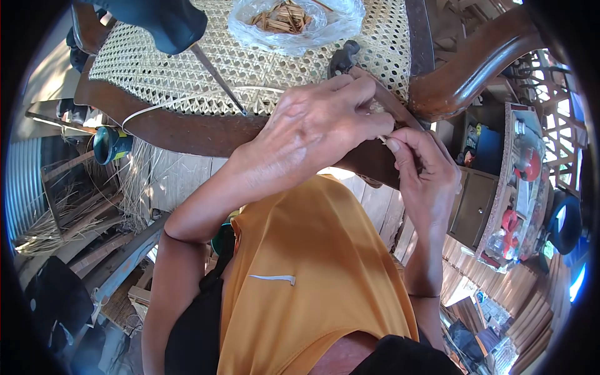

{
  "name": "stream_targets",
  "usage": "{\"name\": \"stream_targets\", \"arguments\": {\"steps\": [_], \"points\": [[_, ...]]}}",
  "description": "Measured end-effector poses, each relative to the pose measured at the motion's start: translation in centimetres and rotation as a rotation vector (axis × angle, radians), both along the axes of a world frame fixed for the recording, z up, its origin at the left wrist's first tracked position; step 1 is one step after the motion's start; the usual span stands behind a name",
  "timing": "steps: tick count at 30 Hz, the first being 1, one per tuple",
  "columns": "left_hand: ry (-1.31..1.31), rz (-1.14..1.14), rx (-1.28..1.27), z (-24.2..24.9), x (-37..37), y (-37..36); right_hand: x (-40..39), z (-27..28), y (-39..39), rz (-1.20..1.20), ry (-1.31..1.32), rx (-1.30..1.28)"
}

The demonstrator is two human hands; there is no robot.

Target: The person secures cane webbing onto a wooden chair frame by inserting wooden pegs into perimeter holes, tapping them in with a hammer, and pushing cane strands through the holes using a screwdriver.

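My left hand [322,122] is closed above the chair's front rail, with something pale [375,107] showing among its curled fingers. Just right of it, my right hand [428,159] pinches thumb and fingers together at a thin pale sliver [383,139]; the two hands' fingertips nearly meet there. A hammer [342,57] lies on the woven cane seat [250,69], its handle running behind my left hand. To the left, a screwdriver-like tool [215,75] with a dark handle stands with its tip at the seat's edge. A loose cane strand [162,107] loops over the wooden rail [187,132].
On the seat's far side sits a clear plastic bag [337,28] of small wooden slivers [284,17]. A curved wooden chair arm [481,69] rises at right. Beyond it stands a cabinet [478,200]; at left are a dark green bucket [111,145] and loose strips [140,181].
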State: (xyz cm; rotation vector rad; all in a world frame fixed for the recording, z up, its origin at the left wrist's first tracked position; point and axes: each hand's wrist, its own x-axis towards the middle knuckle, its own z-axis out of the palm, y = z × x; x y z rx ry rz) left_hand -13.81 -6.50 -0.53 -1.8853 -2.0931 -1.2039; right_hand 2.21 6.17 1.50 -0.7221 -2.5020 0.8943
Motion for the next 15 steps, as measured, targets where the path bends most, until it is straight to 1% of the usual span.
{"name": "stream_targets", "arguments": {"steps": [1, 4, 7, 10, 15], "points": [[0.024, -0.003, 0.004, -0.1, -0.1, 0.0, 0.0, 0.2, 0.1, -0.006, -0.022, -0.057], [0.049, -0.011, 0.032, -0.1, -0.1, 0.2, -0.2, 0.3, -0.1, -0.01, -0.015, -0.03], [0.047, -0.026, 0.039, 0.1, 0.0, 0.3, -0.2, 0.2, -0.4, -0.003, 0.003, 0.093], [0.058, -0.022, 0.042, 0.2, 0.1, 0.2, -0.4, 0.3, -1.1, -0.059, 0.008, 0.103], [0.132, -0.027, 0.024, -0.2, -0.2, 0.5, -0.6, 0.0, -1.2, 0.007, 0.039, 0.31]]}}
